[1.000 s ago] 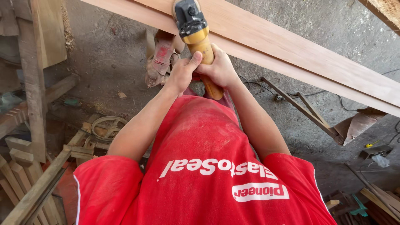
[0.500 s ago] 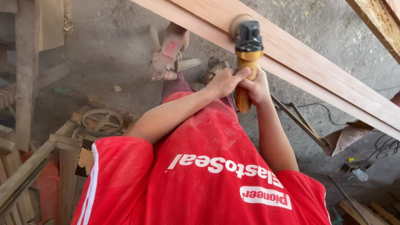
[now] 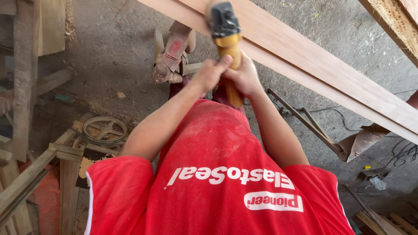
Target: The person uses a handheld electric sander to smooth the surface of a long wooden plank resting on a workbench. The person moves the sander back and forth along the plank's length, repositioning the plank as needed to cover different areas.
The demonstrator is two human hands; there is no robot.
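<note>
- At twelve o'clock, the yellow-and-black power sander [image 3: 226, 32] sits on the long wooden plank [image 3: 331, 74].
- Left hand [image 3: 210, 74] and right hand [image 3: 244, 76] both wrap its yellow handle, fingers [image 3: 224, 61] curled tight, sander head beyond them.

Head camera, looking steeply down, close over chest and arms

Both hands, left [image 3: 210, 73] and right [image 3: 244, 75], were wrapped round the grinder [image 3: 227, 43], so no gap lay between the fingers. Just beyond the fingertips the long plank [image 3: 313, 65] barred the way forward. Left of the fingers a sandalled foot [image 3: 172, 54] stood close. Below, bare floor [image 3: 109, 48] gave open room; right of the fingers a metal frame [image 3: 305, 122] lay well apart.
</note>
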